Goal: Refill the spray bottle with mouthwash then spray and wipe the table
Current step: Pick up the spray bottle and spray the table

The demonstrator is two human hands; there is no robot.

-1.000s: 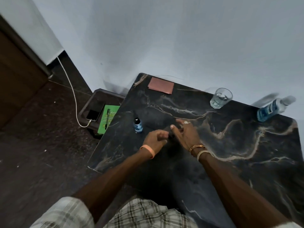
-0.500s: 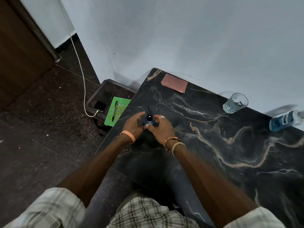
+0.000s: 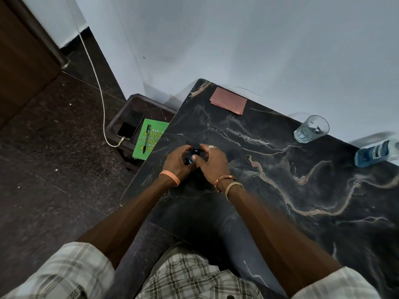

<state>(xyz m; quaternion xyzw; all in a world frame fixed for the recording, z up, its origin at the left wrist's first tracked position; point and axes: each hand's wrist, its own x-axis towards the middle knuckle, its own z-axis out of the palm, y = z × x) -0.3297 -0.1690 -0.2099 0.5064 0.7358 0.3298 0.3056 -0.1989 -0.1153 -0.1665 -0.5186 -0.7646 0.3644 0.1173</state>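
Observation:
A small blue spray bottle (image 3: 192,156) with a black top stands near the left edge of the dark marble table (image 3: 280,190). My left hand (image 3: 178,160) wraps its body from the left. My right hand (image 3: 212,164) grips it from the right, thumb against the bottle. Most of the bottle is hidden by my fingers. The mouthwash bottle (image 3: 375,153), clear with blue liquid, lies at the far right table edge by the wall. A pink folded cloth (image 3: 228,103) lies at the table's back left corner.
A clear drinking glass (image 3: 312,128) stands near the wall. Left of the table, a low dark stand (image 3: 138,102) holds a phone (image 3: 130,127) on a white cable and a green notebook (image 3: 149,139) with a pen. A wooden door is far left.
My hands moved from the table's middle leftward onto the spray bottle and closed around it. The camera view shifted left and down.

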